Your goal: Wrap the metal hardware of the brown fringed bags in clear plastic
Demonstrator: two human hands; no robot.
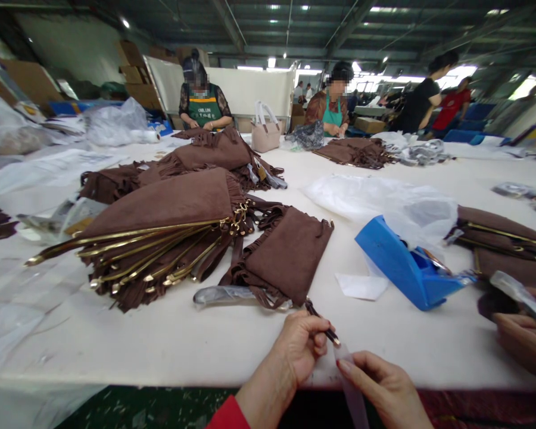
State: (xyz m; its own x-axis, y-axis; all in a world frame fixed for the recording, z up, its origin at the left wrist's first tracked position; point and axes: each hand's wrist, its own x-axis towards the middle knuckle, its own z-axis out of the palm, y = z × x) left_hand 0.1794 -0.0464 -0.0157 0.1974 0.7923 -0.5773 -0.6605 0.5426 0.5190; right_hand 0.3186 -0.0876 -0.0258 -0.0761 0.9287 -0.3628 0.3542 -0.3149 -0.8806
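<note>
In front of a brown fringed fabric pouch (290, 256), the left hand (304, 341) pinched a dark gold-tipped strap (328, 332); the right hand (381, 384) pinched a translucent plastic strip (354, 396) near that tip.

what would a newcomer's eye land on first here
Probably the pile of gold-zipped brown bags, left of centre on the white table. The bright blue holder, right of centre, stands out too. At the near edge, the left hand grips a dark strap, the right hand a translucent strip.
</note>
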